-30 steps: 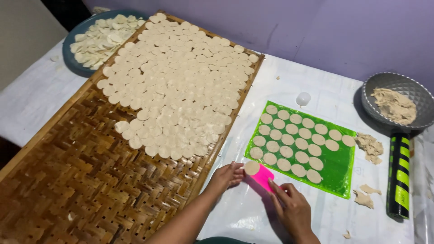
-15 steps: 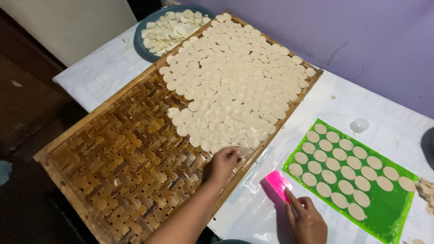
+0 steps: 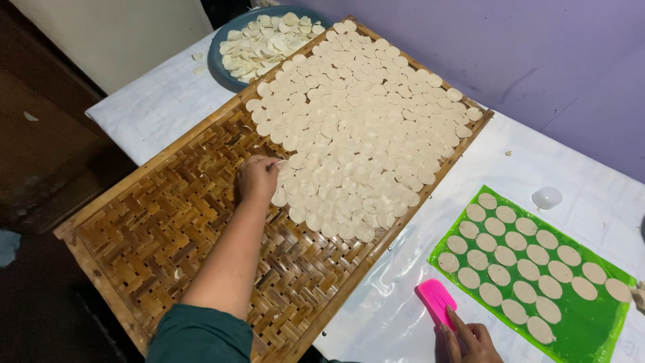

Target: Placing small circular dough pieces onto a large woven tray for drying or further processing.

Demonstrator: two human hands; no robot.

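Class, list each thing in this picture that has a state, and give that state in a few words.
Woven tray: far part covered with dough discs.
Green mat: flat, discs in rows.
Blue plate: heaped with discs.
Left hand: setting a disc down.
Right hand: holding pink scraper.

Probably home kitchen: dough rounds (image 3: 363, 128), woven tray (image 3: 168, 228)

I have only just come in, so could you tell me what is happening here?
A person's left hand sets a round pale dough disc at the edge of many discs on a woven bamboo tray. Their right hand holds a pink plastic scraper beside a green mat carrying more discs.
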